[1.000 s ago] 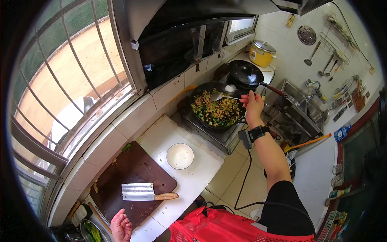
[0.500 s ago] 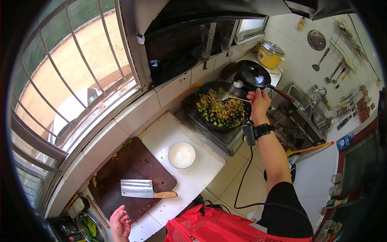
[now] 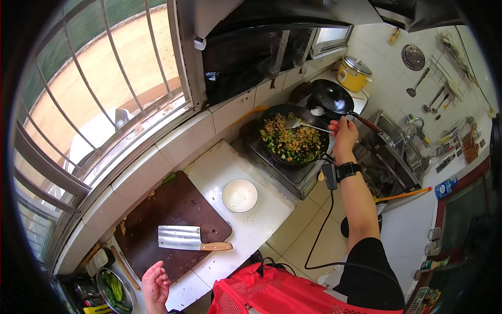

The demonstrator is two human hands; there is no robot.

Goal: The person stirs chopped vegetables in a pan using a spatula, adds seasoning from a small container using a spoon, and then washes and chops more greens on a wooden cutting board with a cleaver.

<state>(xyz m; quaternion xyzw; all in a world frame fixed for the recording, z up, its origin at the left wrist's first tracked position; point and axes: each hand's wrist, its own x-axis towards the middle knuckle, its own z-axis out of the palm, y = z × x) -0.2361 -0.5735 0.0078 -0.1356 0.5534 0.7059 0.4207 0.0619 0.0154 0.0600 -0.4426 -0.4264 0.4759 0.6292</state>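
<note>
My right hand point(image 3: 343, 137) is closed on the handle of a metal spoon point(image 3: 294, 124). The spoon's head rests in chopped green and brown food point(image 3: 290, 141) inside a black wok point(image 3: 301, 110) on the stove point(image 3: 299, 180). My left hand point(image 3: 156, 285), its fingers loosely curled and nothing visible in them, hovers at the near edge of a dark brown cutting board point(image 3: 175, 204). On that board lies a cleaver point(image 3: 180, 238), its wooden handle pointing right. A white bowl point(image 3: 240, 195) stands on the counter between the board and the stove.
Behind the wok sits a second black pan point(image 3: 334, 97); a yellow rice cooker point(image 3: 351, 77) is farther back. A metal bowl of greens point(image 3: 116, 288) is at lower left. Window bars point(image 3: 117, 57) line the left, and a black cable point(image 3: 314, 246) hangs from my right wrist.
The whole view has shifted slightly, so the counter and stove sit a little farther right. My right hand still grips the spoon in the wok; my left hand stays by the board.
</note>
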